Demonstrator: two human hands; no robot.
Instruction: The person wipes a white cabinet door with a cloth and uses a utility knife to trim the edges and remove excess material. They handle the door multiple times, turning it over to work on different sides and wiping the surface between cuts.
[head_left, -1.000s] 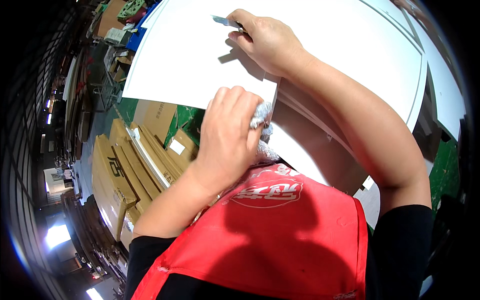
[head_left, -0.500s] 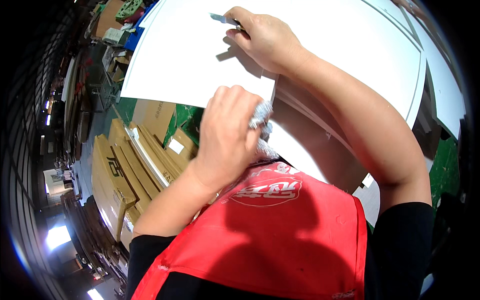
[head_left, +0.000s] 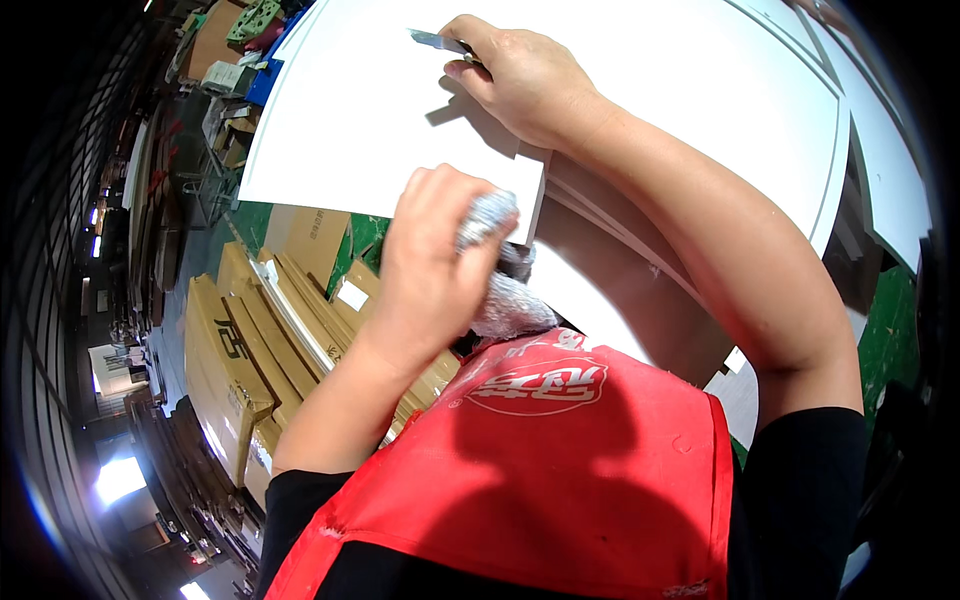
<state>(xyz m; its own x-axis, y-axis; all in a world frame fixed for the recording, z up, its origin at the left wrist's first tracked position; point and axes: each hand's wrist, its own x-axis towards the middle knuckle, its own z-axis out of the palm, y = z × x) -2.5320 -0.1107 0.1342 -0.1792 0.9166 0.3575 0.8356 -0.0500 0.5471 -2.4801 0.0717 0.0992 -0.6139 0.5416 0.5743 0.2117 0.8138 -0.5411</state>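
Note:
My left hand (head_left: 432, 255) is closed around a crumpled grey-white rag (head_left: 508, 305), held in front of my apron, just off the near edge of a white panel (head_left: 370, 120). Part of the rag bulges out past the thumb and hangs below the fist. Above the panel, my right hand (head_left: 520, 75) grips a scraper (head_left: 436, 40); its flat metal blade points left, and its shadow falls on the white surface. The scraper's handle is mostly hidden inside the fingers.
Flat brown cardboard cartons (head_left: 225, 345) lean in a row at the lower left, over a green floor (head_left: 885, 330). Beneath my right forearm is a white-edged recess (head_left: 620, 270). Assorted tools and a blue bin (head_left: 265, 80) crowd the upper left.
My left hand has shifted slightly left with the rag, and more of the rag shows below it. My right hand and the scraper have moved a little left.

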